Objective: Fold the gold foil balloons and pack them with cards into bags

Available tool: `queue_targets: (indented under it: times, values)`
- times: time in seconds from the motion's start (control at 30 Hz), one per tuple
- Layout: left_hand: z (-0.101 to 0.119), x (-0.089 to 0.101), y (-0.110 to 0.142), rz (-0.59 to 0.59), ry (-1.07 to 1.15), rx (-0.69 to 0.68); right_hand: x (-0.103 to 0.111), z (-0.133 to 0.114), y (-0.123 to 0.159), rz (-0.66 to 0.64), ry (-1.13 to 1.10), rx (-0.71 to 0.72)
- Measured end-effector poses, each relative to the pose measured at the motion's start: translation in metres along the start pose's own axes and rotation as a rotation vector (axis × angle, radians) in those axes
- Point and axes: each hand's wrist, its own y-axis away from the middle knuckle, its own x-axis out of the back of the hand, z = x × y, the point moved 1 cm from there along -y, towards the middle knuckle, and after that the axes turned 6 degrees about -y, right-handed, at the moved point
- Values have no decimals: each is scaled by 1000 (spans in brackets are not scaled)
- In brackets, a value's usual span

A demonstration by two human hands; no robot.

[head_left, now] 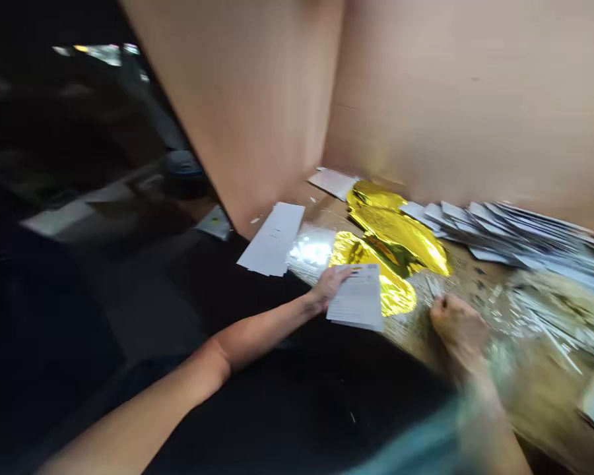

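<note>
My left hand [328, 288] is closed on the left edge of a folded printed leaflet [357, 300], its thumb on the top face. The leaflet is held near the table's front edge, with shiny gold foil sheets [393, 227] just behind it. My right hand [459, 328] is curled over the table to the right, blurred by motion. A small pale strip [432, 286] pokes out at its fingertips; I cannot make out what it is. Left of the foil lie white paper slips [274, 239] and a clear plastic bag [311, 249].
Tall cardboard walls [455, 99] stand behind and to the left. A fanned row of white cards or envelopes [509, 231] lies at the back right. Crumpled clear plastic [549, 310] is in front of it. A white packet [334, 181] rests in the corner.
</note>
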Motion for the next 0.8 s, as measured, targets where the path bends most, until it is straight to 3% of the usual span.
queue_targets:
  times: [0.17,0.3,0.43,0.63,0.73,0.8]
  values:
    - [-4,-2,-3,12,-52,-19,9,-61,47,-298,-793,-49]
    - [-13,-6,3,25,-84,-32,7,-98,76,-300,-929,-77]
    - [-16,-6,7,32,-161,-6,-7,-103,83,-313,-988,-158]
    - [-36,4,19,-22,-312,-69,-31,-104,99,-397,-1426,-454]
    - [-41,8,28,28,-423,-203,-35,-102,112,-458,-1425,-451]
    - [-29,10,23,-29,-568,-251,-31,-96,121,-510,-1332,-392]
